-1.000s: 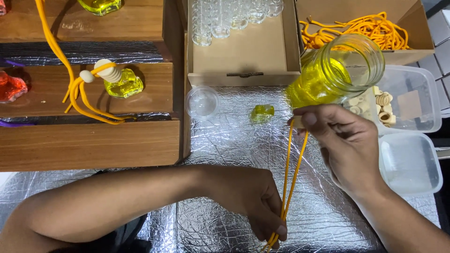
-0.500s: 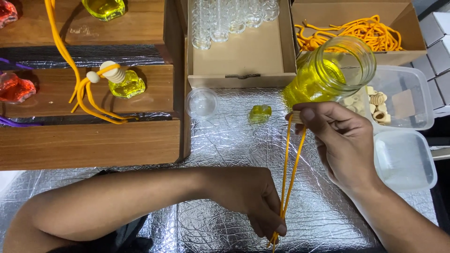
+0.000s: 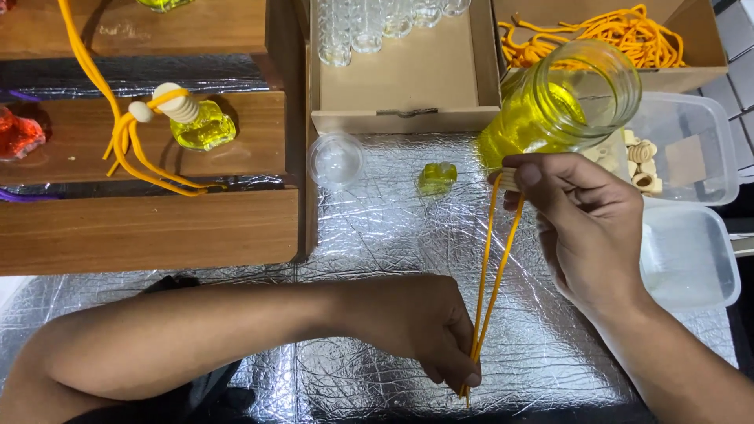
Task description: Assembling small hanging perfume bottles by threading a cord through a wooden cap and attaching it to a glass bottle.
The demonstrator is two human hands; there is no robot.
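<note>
My right hand (image 3: 585, 224) pinches a small wooden cap (image 3: 509, 179) at the top of a doubled orange cord (image 3: 491, 283). The cord runs taut down to my left hand (image 3: 428, 326), whose fingers are closed on its lower end near the table's front edge. A glass jar of yellow liquid (image 3: 561, 102) stands tilted just behind my right hand. A small yellow-filled bottle (image 3: 437, 178) lies on the foil surface (image 3: 377, 228), left of the cord.
A wooden stepped rack (image 3: 149, 228) at left holds a finished yellow bottle with orange cord (image 3: 196, 124). A cardboard box (image 3: 408, 78) holds empty glass vials. Another box holds orange cords (image 3: 605, 39). Clear plastic tubs (image 3: 687, 235) at right contain wooden caps. A clear round lid (image 3: 336, 159) lies nearby.
The view has shifted slightly. Both hands keep hold of the cord, and my right hand has edged a little toward the jar.
</note>
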